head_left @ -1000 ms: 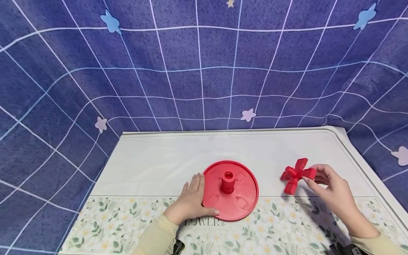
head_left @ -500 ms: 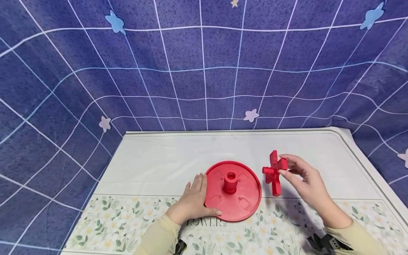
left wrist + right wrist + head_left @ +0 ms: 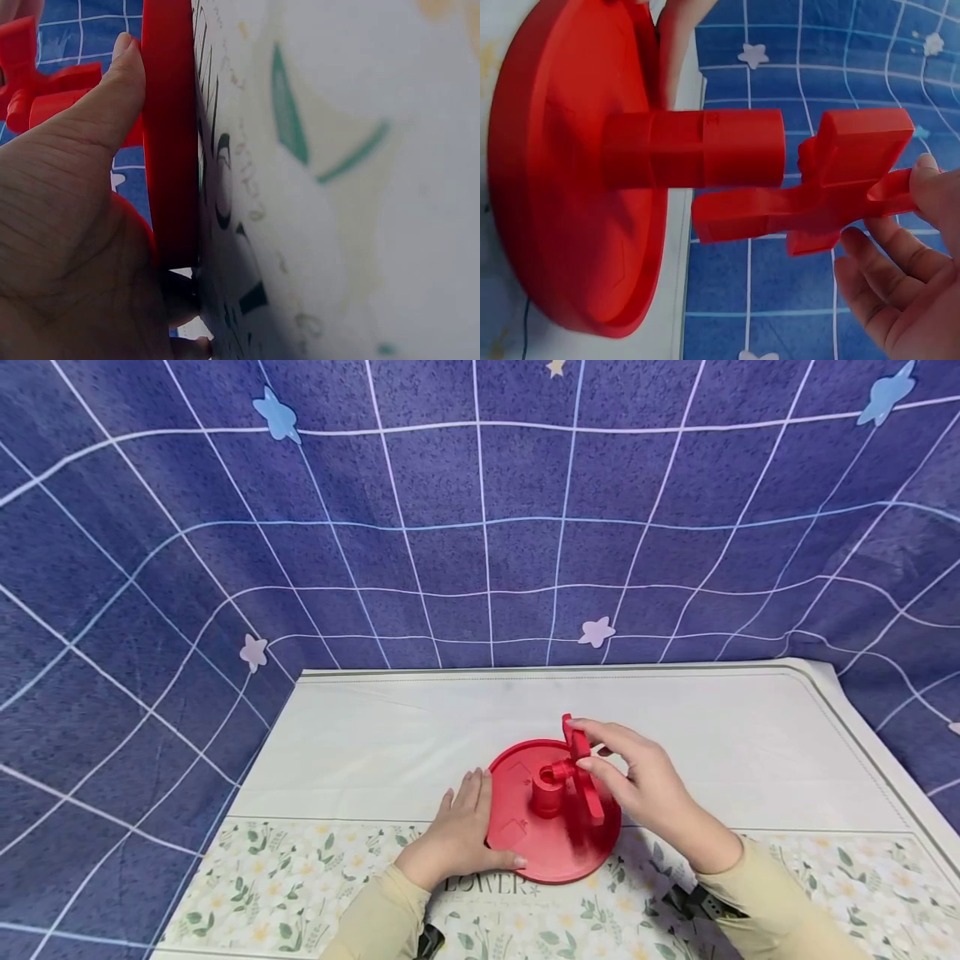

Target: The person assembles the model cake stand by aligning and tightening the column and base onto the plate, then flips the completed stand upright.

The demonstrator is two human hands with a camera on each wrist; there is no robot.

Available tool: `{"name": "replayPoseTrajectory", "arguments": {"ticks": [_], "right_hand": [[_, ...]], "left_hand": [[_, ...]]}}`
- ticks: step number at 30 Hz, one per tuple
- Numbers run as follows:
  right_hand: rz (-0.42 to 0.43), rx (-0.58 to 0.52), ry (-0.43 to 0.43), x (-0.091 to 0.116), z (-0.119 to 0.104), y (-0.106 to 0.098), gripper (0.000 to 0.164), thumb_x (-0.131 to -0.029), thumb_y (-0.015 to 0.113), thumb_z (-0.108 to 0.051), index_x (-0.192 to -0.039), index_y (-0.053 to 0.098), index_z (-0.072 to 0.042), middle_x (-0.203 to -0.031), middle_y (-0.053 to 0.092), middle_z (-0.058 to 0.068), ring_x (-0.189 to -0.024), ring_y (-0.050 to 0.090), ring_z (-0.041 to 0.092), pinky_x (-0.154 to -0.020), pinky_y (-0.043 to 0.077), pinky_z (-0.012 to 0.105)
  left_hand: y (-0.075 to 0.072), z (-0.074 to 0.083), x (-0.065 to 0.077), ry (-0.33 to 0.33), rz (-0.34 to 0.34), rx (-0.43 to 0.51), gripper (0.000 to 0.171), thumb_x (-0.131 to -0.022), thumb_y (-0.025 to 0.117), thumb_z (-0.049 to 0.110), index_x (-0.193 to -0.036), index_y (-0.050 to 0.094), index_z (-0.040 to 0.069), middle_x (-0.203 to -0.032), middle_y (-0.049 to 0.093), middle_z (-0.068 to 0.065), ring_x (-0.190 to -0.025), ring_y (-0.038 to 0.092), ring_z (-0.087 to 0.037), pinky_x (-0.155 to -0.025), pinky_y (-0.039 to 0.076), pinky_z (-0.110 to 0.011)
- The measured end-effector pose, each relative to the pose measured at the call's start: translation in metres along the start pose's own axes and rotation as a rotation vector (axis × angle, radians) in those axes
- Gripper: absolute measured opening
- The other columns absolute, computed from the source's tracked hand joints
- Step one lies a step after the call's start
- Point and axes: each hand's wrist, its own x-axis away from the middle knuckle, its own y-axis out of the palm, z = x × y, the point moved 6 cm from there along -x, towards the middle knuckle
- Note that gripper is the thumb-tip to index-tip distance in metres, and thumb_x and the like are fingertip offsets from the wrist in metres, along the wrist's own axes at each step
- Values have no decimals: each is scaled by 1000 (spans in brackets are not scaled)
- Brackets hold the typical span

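Note:
A round red tray-like base (image 3: 562,856) lies on the table, with a hollow red post (image 3: 548,797) upright at its centre. My left hand (image 3: 456,837) rests along the base's left edge, fingers straight, thumb over the front rim. My right hand (image 3: 648,781) pinches one arm of a red four-armed piece (image 3: 840,199) between thumb and fingers. That piece is tilted almost on edge, and its short peg (image 3: 561,768) points left over the post's open top. Whether peg and post touch, I cannot tell. In the left wrist view, my thumb (image 3: 124,86) lies against the base's rim (image 3: 171,135).
A white cloth with a flowered front band (image 3: 300,885) covers the table. Behind it and at the sides hangs a blue curtain (image 3: 420,560) with grid lines and stars. Dark straps with devices sit at both wrists.
The right hand has carried the four-armed piece left from beside the base to above the post, turning it so its peg points left. The left hand has stayed on the base.

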Motion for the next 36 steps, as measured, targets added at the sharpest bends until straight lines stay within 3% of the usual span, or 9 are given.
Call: {"name": "replayPoseTrajectory", "arguments": {"ticks": [7, 13, 17, 25, 36], "right_hand": [[-55, 148, -118, -9, -13, 16, 50, -85, 75, -16, -133, 60, -14, -108, 65, 1, -101, 60, 17, -85, 53, 39], [-72, 262, -230, -15, -26, 29, 50, -85, 74, -17, -133, 61, -17, -103, 62, 2, -96, 59, 19, -75, 54, 36], [-99, 316, -297, -17, -35, 39, 53, -82, 78, -16, -132, 62, -18, -104, 64, 2, -93, 58, 19, -76, 53, 33], [-112, 339, -324, -18, -43, 53, 35, -79, 82, -20, -109, 66, -11, -103, 68, -1, -99, 59, 19, -85, 52, 33], [-194, 371, -319, -13, -43, 65, 32, -78, 81, -16, -109, 72, -14, -105, 69, 1, -107, 58, 24, -95, 47, 39]], "left_hand": [[1, -2, -1, -1, 6, 7, 125, -74, 67, 71, -153, 10, -7, -159, 11, -25, -147, 8, -39, -114, 14, -59], [1, -2, -1, 0, 4, -3, 125, -74, 66, 72, -153, 10, -8, -159, 10, -25, -147, 8, -39, -114, 15, -59], [1, -2, -2, 2, 0, -4, 125, -75, 66, 72, -153, 9, -8, -159, 10, -25, -147, 8, -39, -114, 15, -60], [3, -3, -2, -3, -7, 3, 125, -75, 65, 73, -153, 9, -7, -160, 9, -24, -147, 7, -38, -114, 14, -59], [3, -3, 0, -6, -12, -8, 125, -75, 62, 75, -153, 9, -7, -160, 9, -23, -147, 7, -39, -114, 14, -59]]}}
